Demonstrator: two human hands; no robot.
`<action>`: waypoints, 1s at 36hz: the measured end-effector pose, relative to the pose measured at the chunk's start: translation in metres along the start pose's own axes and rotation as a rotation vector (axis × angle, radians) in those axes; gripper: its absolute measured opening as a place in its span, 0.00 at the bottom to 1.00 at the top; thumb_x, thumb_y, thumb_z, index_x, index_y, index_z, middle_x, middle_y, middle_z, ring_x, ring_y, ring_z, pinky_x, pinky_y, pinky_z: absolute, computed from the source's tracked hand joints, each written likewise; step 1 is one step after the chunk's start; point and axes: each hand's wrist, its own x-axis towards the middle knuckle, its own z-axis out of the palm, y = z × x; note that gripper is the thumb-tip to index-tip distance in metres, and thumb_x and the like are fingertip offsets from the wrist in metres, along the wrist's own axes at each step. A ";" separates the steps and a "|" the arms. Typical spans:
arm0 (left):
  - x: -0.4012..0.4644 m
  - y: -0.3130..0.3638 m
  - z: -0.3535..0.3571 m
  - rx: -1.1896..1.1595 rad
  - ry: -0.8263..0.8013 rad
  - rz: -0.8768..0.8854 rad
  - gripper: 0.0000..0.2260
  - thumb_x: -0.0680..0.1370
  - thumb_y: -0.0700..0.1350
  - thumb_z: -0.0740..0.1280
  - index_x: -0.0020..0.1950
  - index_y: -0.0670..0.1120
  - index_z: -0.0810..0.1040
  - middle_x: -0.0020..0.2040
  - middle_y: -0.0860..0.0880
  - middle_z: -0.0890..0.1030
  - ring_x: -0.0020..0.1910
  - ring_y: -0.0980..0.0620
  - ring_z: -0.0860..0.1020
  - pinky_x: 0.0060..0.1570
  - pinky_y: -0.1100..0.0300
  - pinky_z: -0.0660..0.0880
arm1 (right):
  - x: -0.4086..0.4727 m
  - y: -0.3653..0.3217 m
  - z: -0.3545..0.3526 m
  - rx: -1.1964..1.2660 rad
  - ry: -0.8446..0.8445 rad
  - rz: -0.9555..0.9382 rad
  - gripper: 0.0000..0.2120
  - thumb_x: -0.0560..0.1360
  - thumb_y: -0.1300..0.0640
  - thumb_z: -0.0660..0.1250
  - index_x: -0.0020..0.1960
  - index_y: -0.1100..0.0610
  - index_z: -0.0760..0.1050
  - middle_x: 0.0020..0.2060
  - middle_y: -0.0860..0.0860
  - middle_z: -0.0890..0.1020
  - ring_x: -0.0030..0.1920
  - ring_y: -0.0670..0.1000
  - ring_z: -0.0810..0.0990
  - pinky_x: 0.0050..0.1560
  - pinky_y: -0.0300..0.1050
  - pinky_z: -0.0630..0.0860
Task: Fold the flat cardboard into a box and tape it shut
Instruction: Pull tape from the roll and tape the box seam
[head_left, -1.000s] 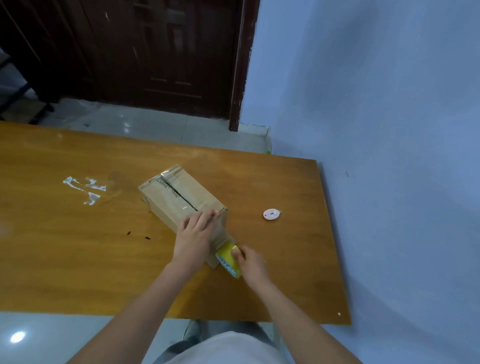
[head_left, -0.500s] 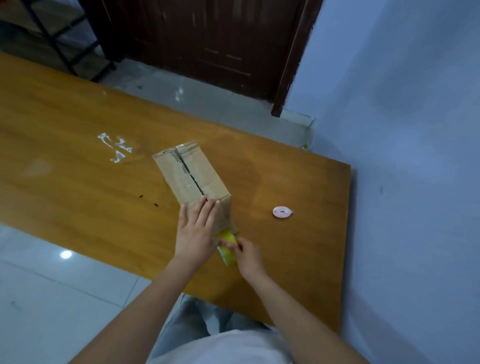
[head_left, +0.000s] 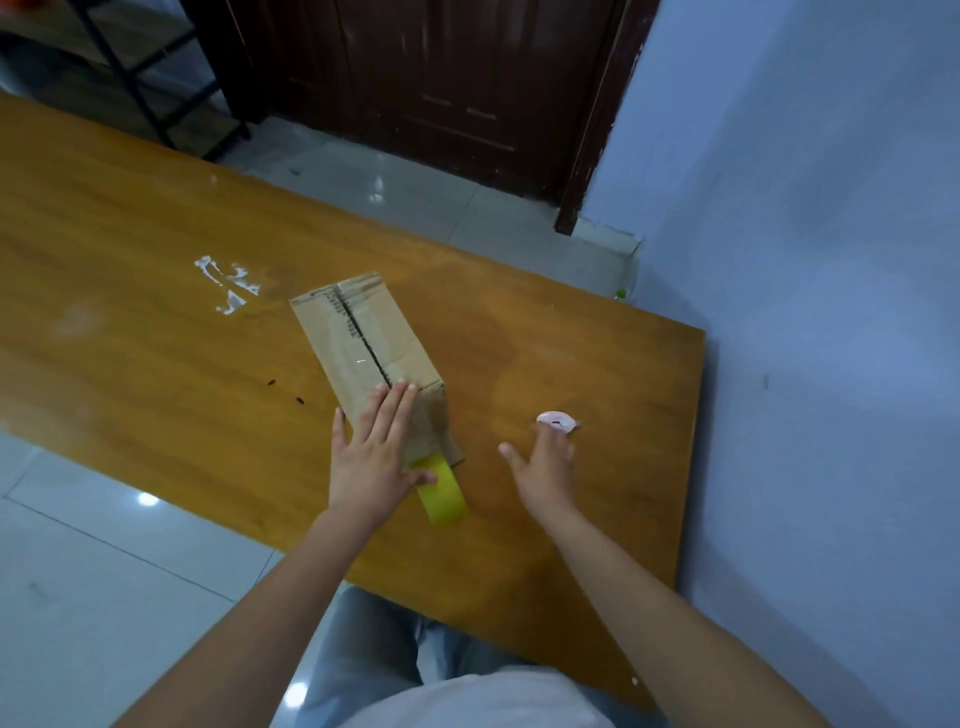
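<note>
A closed brown cardboard box (head_left: 363, 338) lies on the wooden table (head_left: 156, 338), with clear tape along its top seam. My left hand (head_left: 371, 457) lies flat on the box's near end, fingers spread, thumb touching the yellow tape roll (head_left: 441, 493). The roll stands on the table at the box's near end, with tape running up onto the box. My right hand (head_left: 543, 473) is off the roll, fingers spread, its fingertips reaching a small white and pink cutter (head_left: 557, 420) on the table to the right.
White tape scraps (head_left: 228, 283) stick to the table left of the box. The table's right edge meets a blue wall (head_left: 805, 312). A dark wooden door (head_left: 441, 78) and a metal shelf frame (head_left: 130, 78) stand beyond the table's far edge.
My right hand let go of the yellow tape roll and moved right to the small cutter. My left hand stayed on the box's near end. The camera shifted.
</note>
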 end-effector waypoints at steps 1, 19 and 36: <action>0.000 0.000 0.000 -0.002 0.001 -0.002 0.51 0.66 0.69 0.65 0.74 0.54 0.34 0.77 0.56 0.42 0.74 0.56 0.36 0.72 0.42 0.46 | 0.010 0.006 -0.008 -0.097 0.049 -0.022 0.24 0.75 0.47 0.66 0.66 0.56 0.67 0.65 0.54 0.68 0.66 0.57 0.65 0.63 0.52 0.66; 0.002 0.004 -0.001 -0.030 0.032 -0.040 0.49 0.67 0.66 0.68 0.77 0.52 0.42 0.78 0.54 0.48 0.76 0.53 0.44 0.70 0.43 0.55 | 0.066 0.035 -0.030 -0.661 -0.139 -0.481 0.16 0.78 0.62 0.59 0.65 0.53 0.70 0.60 0.55 0.71 0.63 0.58 0.68 0.56 0.50 0.69; 0.002 0.006 -0.003 -0.014 -0.006 -0.055 0.52 0.66 0.66 0.69 0.76 0.53 0.38 0.78 0.55 0.43 0.76 0.54 0.41 0.69 0.45 0.59 | -0.015 -0.036 -0.022 0.825 -0.259 -0.237 0.11 0.69 0.63 0.74 0.45 0.55 0.73 0.43 0.48 0.81 0.41 0.39 0.80 0.41 0.32 0.76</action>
